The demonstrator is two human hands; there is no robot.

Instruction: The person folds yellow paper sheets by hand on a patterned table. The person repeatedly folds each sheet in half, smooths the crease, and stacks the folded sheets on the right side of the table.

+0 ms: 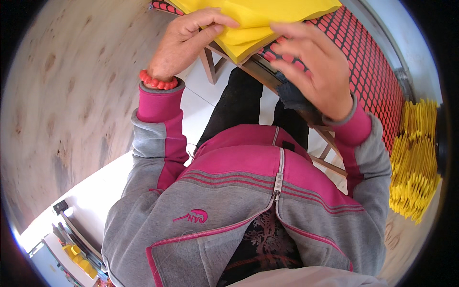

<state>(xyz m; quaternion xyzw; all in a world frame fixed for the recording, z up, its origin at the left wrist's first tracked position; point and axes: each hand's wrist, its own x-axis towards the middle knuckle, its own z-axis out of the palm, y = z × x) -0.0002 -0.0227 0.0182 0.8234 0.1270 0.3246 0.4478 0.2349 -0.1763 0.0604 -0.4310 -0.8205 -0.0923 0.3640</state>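
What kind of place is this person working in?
Probably a small workshop for hand-folding or sorting sheet goods. Both hands, left hand and right hand, handle yellow sheets on a red mesh work surface, and a big stack of similar yellow pieces sits to the right.

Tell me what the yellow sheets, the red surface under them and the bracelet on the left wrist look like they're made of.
The yellow sheets look like matte foam or felt: thick soft edges, no shine. The red surface seems a rubbery or plastic mesh mat, with regular oval holes showing dark beneath. The bracelet is glossy orange-red round beads, possibly plastic or stone.
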